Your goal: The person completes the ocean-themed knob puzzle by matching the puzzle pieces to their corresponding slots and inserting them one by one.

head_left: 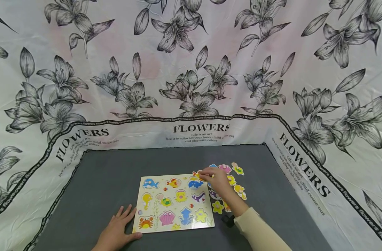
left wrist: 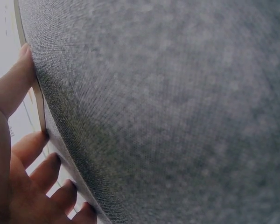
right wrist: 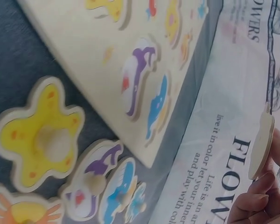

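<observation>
A wooden puzzle board (head_left: 173, 223) with sea-animal shapes lies on the grey mat (head_left: 109, 174). My left hand (head_left: 119, 225) lies flat on the mat at the board's near left corner, fingers straight, thumb against the board's edge (left wrist: 38, 105). My right hand (head_left: 209, 173) hovers at the board's far right corner and pinches a yellow-orange puzzle piece (head_left: 197, 174). In the right wrist view that piece (right wrist: 261, 142) shows edge-on between my fingertips (right wrist: 252, 203), above the board (right wrist: 84, 51).
Several loose animal pieces lie on the mat right of the board, among them a yellow star (head_left: 217, 207), a pink one (head_left: 224, 168) and a purple whale (right wrist: 95, 175). A flower-printed cloth (head_left: 191, 69) walls in the mat on three sides.
</observation>
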Tool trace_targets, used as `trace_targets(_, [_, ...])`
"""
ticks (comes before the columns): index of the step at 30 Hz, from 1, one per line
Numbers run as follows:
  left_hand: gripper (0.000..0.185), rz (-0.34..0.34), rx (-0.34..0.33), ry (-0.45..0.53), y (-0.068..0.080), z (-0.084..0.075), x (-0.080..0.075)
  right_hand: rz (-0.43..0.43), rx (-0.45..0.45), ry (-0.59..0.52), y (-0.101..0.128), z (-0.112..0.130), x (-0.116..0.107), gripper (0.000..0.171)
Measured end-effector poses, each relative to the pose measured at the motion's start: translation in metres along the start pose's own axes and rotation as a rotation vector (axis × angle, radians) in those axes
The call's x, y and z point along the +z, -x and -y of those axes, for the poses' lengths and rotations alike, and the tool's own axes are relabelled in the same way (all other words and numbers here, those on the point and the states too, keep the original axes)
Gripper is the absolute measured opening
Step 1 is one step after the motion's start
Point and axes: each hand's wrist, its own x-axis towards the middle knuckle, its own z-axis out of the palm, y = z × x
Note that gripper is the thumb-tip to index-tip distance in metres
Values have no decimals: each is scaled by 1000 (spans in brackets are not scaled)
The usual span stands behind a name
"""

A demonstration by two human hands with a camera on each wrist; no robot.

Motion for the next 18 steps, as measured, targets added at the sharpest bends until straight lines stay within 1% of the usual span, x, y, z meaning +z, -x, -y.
trace_targets(6, [114,-8,12,1,0,2,0,24,-31,15,-4,10,5,14])
trace_targets(14, [114,-16,15,9,3,0,-2,51,-86,47,-12,14,13,12])
trace_targets(18, [114,-14,14,13,3,0,-2,74,-77,32,-15,16,17,12])
